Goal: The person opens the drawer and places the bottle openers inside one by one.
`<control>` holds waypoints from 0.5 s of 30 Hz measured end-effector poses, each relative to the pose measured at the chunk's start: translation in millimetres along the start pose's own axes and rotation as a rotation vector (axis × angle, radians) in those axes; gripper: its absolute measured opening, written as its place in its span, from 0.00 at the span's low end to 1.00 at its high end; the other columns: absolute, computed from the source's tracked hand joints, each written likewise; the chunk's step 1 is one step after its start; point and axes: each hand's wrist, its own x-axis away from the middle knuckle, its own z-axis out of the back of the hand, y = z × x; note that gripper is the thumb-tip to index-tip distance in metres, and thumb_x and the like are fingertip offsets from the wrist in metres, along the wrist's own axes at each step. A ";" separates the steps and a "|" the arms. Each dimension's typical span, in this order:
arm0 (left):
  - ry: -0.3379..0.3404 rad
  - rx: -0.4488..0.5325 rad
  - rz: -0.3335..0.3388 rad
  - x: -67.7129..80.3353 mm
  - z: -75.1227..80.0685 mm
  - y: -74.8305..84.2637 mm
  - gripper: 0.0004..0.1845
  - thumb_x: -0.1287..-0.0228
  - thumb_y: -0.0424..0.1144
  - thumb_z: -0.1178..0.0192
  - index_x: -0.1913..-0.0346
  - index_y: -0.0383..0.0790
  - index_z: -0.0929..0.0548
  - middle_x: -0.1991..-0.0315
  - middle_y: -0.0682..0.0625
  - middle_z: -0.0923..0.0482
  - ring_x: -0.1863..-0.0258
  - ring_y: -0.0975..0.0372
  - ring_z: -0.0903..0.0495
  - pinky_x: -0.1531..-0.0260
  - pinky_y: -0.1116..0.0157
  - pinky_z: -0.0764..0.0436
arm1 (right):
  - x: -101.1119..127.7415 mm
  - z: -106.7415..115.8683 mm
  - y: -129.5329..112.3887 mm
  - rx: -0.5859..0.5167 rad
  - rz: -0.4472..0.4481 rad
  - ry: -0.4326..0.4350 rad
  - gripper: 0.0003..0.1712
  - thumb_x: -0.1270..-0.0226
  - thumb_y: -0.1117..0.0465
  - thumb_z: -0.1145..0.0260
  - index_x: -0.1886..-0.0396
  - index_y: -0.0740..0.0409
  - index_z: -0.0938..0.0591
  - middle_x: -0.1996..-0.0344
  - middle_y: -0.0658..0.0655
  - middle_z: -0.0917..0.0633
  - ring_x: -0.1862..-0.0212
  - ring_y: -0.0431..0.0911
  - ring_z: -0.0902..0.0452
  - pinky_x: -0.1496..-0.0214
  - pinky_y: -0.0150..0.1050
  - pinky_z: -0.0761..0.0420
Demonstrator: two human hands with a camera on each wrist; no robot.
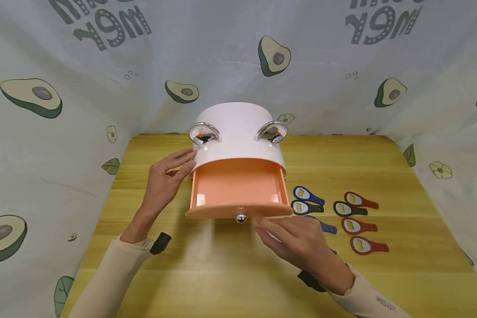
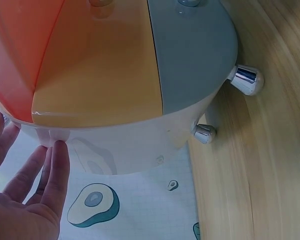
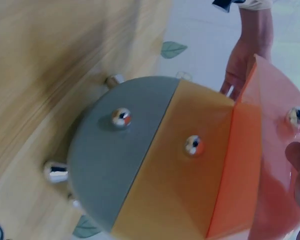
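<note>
Avocado-print cloth is surrounding the wooden table [image 1: 381, 282], where a white drawer cabinet [image 1: 238, 132] is standing at the centre. Its orange drawer [image 1: 236, 187] is sticking out toward the person, its knob [image 1: 240, 217] lying just left of the right hand [image 1: 302, 247], whose fingers are relaxed and holding nothing. The left hand [image 1: 164, 179] is pressing straight fingers against the cabinet's side.

Drawer box [image 1: 238, 132]: glossy smooth plastic
Knob [image 1: 240, 217]: shiny chrome metal
Desk [image 1: 401, 274]: smooth wood grain
Backdrop [image 1: 222, 53]: matt printed cloth
</note>
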 end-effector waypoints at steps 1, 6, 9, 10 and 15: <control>-0.001 -0.002 0.003 0.3 0.2 -0.3 0.17 0.30 0.38 0.36 0.41 0.46 0.15 0.38 0.49 0.20 0.41 0.58 0.19 0.55 0.78 0.17 | 3.2 2.3 1.2 0.004 -0.002 0.002 0.14 0.27 0.54 0.37 0.62 0.57 0.10 0.80 0.47 0.13 0.86 0.38 0.26 0.87 0.28 0.29; -0.006 -0.013 0.011 0.8 1.7 -0.3 0.17 0.29 0.37 0.37 0.40 0.46 0.16 0.37 0.48 0.20 0.39 0.56 0.20 0.55 0.80 0.18 | 20.1 13.7 8.2 0.032 -0.045 -0.019 0.18 0.26 0.50 0.38 0.66 0.56 0.10 0.82 0.48 0.13 0.87 0.38 0.28 0.88 0.26 0.32; -0.004 -0.016 0.011 0.1 2.0 0.0 0.17 0.29 0.37 0.37 0.40 0.46 0.16 0.37 0.48 0.20 0.39 0.56 0.20 0.55 0.80 0.19 | 32.3 18.6 12.6 0.042 -0.089 -0.043 0.20 0.25 0.48 0.39 0.67 0.56 0.10 0.83 0.47 0.14 0.87 0.37 0.30 0.87 0.24 0.34; -0.003 -0.017 0.011 -0.2 1.9 0.1 0.17 0.29 0.37 0.37 0.40 0.46 0.16 0.37 0.48 0.20 0.39 0.57 0.20 0.55 0.80 0.19 | 36.7 20.1 14.2 0.039 -0.108 -0.051 0.20 0.25 0.48 0.39 0.67 0.56 0.10 0.83 0.47 0.15 0.87 0.37 0.31 0.87 0.23 0.35; -0.003 -0.013 0.009 -1.4 0.8 0.5 0.17 0.30 0.38 0.37 0.40 0.46 0.16 0.37 0.49 0.20 0.39 0.58 0.20 0.55 0.80 0.18 | 61.6 27.8 22.0 0.022 -0.237 -0.113 0.24 0.25 0.42 0.41 0.66 0.56 0.11 0.79 0.48 0.13 0.86 0.35 0.30 0.85 0.21 0.35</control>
